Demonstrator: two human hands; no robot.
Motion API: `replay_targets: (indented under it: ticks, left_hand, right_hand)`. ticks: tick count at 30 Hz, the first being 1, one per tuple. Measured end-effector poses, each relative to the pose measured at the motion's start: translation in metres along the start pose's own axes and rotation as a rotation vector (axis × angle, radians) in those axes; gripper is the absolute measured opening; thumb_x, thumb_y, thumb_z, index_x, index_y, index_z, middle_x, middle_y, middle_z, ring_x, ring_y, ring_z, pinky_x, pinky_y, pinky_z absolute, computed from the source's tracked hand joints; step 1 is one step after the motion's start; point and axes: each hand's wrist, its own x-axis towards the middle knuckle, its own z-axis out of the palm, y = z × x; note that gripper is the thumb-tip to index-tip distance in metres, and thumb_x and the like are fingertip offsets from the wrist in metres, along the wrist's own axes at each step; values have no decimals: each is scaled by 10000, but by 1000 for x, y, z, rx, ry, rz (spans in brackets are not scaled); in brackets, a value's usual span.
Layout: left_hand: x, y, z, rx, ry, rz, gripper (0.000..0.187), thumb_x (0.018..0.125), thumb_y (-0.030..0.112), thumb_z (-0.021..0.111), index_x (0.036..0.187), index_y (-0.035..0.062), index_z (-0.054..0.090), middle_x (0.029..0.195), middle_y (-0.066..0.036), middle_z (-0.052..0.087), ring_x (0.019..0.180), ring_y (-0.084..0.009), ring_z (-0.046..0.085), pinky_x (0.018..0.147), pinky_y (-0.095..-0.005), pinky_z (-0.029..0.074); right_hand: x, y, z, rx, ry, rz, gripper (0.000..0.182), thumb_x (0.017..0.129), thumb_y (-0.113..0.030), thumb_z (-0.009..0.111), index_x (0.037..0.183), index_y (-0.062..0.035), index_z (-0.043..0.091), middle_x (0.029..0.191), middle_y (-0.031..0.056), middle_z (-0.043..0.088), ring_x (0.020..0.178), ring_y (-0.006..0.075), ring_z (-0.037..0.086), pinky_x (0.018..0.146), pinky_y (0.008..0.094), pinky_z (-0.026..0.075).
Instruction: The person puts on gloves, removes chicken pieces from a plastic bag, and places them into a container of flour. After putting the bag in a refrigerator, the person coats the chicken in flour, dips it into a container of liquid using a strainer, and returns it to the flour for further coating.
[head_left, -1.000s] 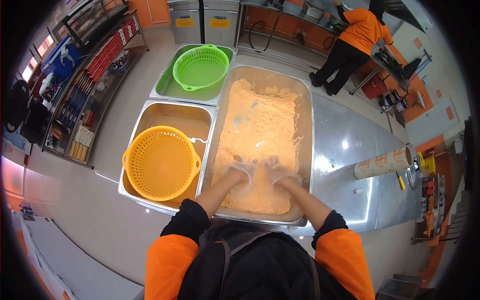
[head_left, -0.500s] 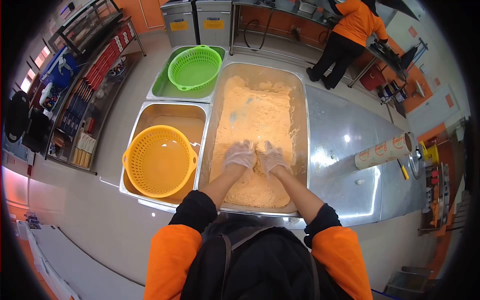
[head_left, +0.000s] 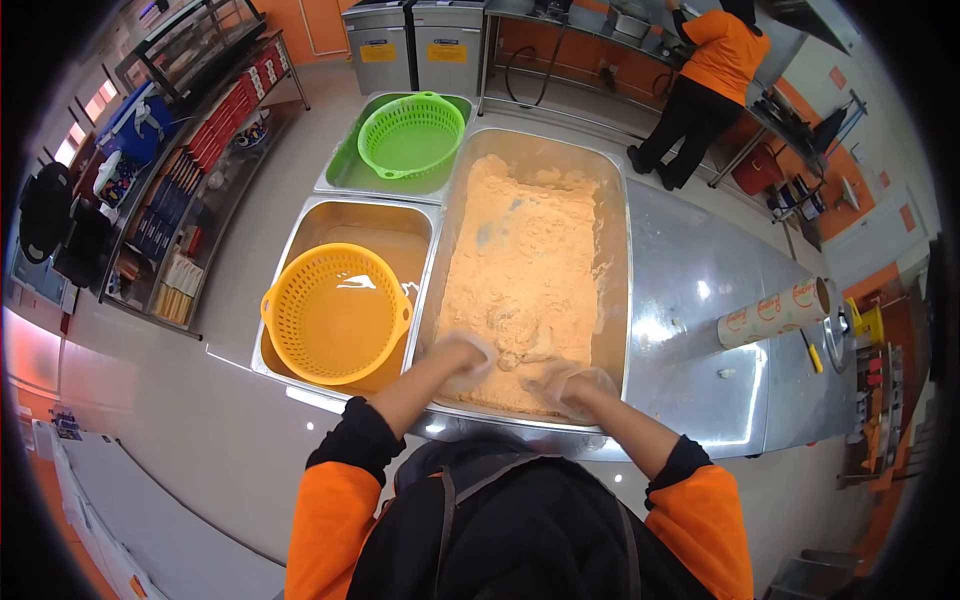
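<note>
A deep metal pan (head_left: 621, 300) holds a bed of pale orange breading flour (head_left: 530, 250). Near the pan's front end, my left hand (head_left: 470, 362) in a clear plastic glove is down at the flour, its fingers hidden and smeared. Opposite it, my right hand (head_left: 572, 388), gloved too, reaches into the flour with its fingers stretched toward the left. Between the two hands lie lumpy flour-coated pieces (head_left: 515, 357), partly buried; what they are I cannot make out.
Left of the pan, a yellow basket (head_left: 283, 322) sits in a metal pan of orange-brown liquid, with a green basket (head_left: 372, 150) behind it. A printed paper roll (head_left: 770, 315) and a yellow-handled tool (head_left: 811, 352) lie on the steel table (head_left: 680, 260). A co-worker (head_left: 710, 90) stands at the back counter.
My hands were close together mid-pan, around a coated clump. Now they are apart, lower and nearer the pan's front edge. The clump is down in the flour. The view has shifted slightly.
</note>
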Motion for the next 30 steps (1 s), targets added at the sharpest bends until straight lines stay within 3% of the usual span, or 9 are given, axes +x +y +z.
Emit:
replay_targets:
  ticks: [5,8,10,14,16,19,23,25,30]
  left_hand:
    - [-1,30,12,-812,-154,-158,215,749,133,564,910,19,651,912,-151,630,824,-234,595,674,-390,458]
    - [40,-18,53,-1130,-77,-69,199,776,167,556,874,16,641,872,-122,602,774,-213,566,621,-391,438]
    - [-44,35,-26,-1274,90,-159,191,782,179,560,854,16,628,867,-145,639,778,-246,600,649,-378,458]
    - [-74,41,-69,-416,727,-136,198,782,192,548,847,23,627,851,-174,627,792,-295,611,663,-397,475]
    - [-81,63,-107,-137,623,-370,212,777,204,556,872,32,633,898,-184,623,828,-322,615,700,-409,484]
    - [-11,42,-80,186,543,-42,269,810,248,519,981,76,635,1038,-184,600,926,-344,602,774,-428,482]
    - [-12,77,-68,-55,591,-360,382,870,246,425,1218,120,516,1246,-221,487,1001,-366,576,845,-418,469]
    - [0,74,-57,-144,729,-386,391,859,231,431,1223,109,507,1227,-221,503,948,-348,603,823,-409,482]
    - [26,35,-54,40,492,-290,277,838,203,458,1009,76,635,1087,-160,614,957,-294,611,782,-392,490]
  right_hand:
    - [113,116,111,1270,-311,494,411,893,-400,475,1121,-72,573,1064,100,621,921,208,574,816,364,466]
    - [61,53,50,1486,-26,418,322,909,-329,463,1081,-85,586,1059,75,618,908,186,560,774,351,461]
    - [33,28,15,1328,174,499,340,919,-331,442,1076,-62,580,1061,83,617,907,176,563,774,332,455]
    - [18,33,-20,892,235,290,531,921,-401,419,1283,-14,416,1276,141,490,1062,271,531,923,345,399]
    - [38,25,-24,663,224,508,567,909,-437,409,1271,0,430,1287,179,479,1102,309,520,960,352,378]
    - [104,49,44,595,238,558,584,907,-447,403,1231,34,465,1238,229,510,1121,297,515,932,356,386]
    - [105,13,54,391,259,504,703,893,-474,409,1377,18,276,1251,292,477,1184,338,470,937,359,390]
    - [127,5,88,423,620,707,747,879,-466,428,1434,-37,171,1260,294,462,1156,388,471,940,382,402]
    - [110,24,30,49,221,326,680,882,-436,419,1406,-38,245,1224,307,474,1103,411,488,947,409,391]
